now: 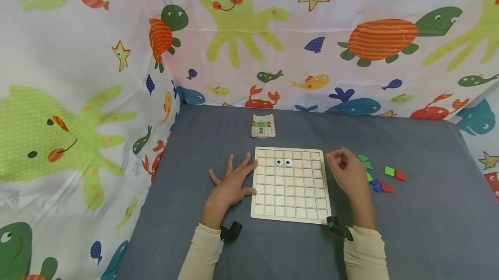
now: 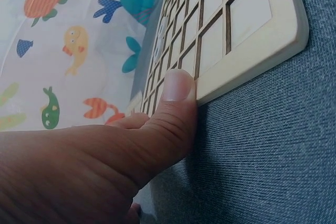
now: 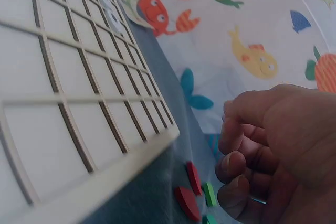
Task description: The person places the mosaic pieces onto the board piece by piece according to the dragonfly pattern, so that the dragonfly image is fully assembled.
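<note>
A light wooden grid board [image 1: 290,218] lies on the grey cloth. Two round eye pieces [image 1: 283,162] sit side by side in its upper cells. The left hand [image 1: 230,189] is beside the board with fingers spread; its fingertips touch the left edge, and the thumb [image 2: 176,90] presses on the rim in the left wrist view. Just off the board's upper right edge, the right hand [image 1: 348,172] hovers with fingers curled and thumb close to the index fingertip. Whether a small piece is between them cannot be told.
Right of the right hand lie loose green pieces [image 1: 363,158], red pieces [image 1: 400,175], blue pieces [image 1: 374,182] and a lime square [image 1: 389,171]. A small pattern card [image 1: 263,133] lies behind the board. A sea-animal curtain [image 1: 288,85] borders the table at back and left.
</note>
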`<state>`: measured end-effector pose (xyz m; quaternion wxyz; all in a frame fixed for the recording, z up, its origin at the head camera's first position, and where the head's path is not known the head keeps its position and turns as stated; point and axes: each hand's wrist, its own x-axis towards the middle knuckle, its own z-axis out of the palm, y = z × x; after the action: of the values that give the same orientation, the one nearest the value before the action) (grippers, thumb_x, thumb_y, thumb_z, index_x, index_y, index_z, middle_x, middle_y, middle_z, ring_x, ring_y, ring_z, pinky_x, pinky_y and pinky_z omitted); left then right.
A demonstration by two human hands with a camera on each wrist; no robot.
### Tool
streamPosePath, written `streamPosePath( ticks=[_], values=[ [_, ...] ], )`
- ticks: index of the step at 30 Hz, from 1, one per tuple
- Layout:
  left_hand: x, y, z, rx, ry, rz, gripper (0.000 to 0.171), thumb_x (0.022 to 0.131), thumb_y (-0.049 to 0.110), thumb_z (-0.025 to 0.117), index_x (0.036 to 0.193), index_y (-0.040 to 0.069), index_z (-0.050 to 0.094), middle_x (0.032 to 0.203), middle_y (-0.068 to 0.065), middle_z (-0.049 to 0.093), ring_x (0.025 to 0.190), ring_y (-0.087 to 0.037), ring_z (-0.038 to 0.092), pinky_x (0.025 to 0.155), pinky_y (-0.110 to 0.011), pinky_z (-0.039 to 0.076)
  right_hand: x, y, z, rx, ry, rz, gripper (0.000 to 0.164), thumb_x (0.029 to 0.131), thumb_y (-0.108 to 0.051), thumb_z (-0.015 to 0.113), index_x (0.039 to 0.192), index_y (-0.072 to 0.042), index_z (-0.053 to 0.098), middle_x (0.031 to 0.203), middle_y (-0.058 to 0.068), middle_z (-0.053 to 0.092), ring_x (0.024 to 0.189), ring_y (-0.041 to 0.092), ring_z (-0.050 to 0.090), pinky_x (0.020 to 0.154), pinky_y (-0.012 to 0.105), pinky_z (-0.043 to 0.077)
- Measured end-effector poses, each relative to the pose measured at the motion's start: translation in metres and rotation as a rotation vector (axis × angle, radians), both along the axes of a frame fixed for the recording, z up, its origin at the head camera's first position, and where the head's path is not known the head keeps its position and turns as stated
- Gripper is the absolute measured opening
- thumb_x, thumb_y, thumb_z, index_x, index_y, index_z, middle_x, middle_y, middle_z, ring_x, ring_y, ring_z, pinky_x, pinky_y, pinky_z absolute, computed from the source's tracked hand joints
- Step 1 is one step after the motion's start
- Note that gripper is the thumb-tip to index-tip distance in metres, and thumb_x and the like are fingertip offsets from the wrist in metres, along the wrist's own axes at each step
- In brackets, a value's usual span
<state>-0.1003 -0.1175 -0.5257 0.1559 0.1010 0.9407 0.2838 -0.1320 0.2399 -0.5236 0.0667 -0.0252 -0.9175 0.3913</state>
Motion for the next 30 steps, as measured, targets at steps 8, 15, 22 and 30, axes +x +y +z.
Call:
streamPosePath(
  ticks=[8,15,22,30],
  values=[
    [-0.001,-0.001,-0.003,-0.015,-0.014,0.005,0.092,0.087,0.036,0.082,0.167,0.036,0.036,0.177,0.009,0.016,0.163,-0.037,-0.009,0.107,-0.089,-0.018,0.007,0.02,0.003,0.036,0.009,-0.1,0.034,0.106,-0.041,0.066,0.116,-0.008,0.07,0.09,0.008,0.071,0.074,0.014,0.063,0.057,0.026,0.049],
    [-0.001,0.0,-0.005,-0.011,-0.013,-0.002,0.092,0.086,0.036,0.082,0.166,0.037,0.037,0.177,0.009,0.016,0.163,-0.037,-0.009,0.107,-0.089,-0.019,0.014,0.042,-0.002,0.033,0.051,-0.198,0.029,0.104,-0.036,0.068,0.117,-0.01,0.074,0.098,0.009,0.071,0.07,0.003,0.059,0.056,0.018,0.045],
    [-0.002,0.001,-0.001,-0.009,-0.012,-0.005,0.092,0.087,0.036,0.082,0.167,0.036,0.036,0.177,0.009,0.015,0.163,-0.037,-0.009,0.107,-0.088,-0.019,0.017,0.059,0.001,0.039,0.048,-0.246,0.032,0.105,-0.036,0.066,0.12,-0.009,0.076,0.106,0.011,0.075,0.073,-0.009,0.055,0.059,0.012,0.043],
    [-0.003,0.002,0.0,-0.015,-0.02,-0.004,0.093,0.087,0.037,0.082,0.167,0.036,0.035,0.177,0.009,0.015,0.163,-0.037,-0.01,0.107,-0.089,-0.019,0.018,0.067,0.001,0.119,0.0,-0.179,0.036,0.105,-0.034,0.067,0.127,-0.007,0.076,0.114,0.015,0.07,0.086,0.017,0.065,0.061,0.018,0.044]
  ],
)
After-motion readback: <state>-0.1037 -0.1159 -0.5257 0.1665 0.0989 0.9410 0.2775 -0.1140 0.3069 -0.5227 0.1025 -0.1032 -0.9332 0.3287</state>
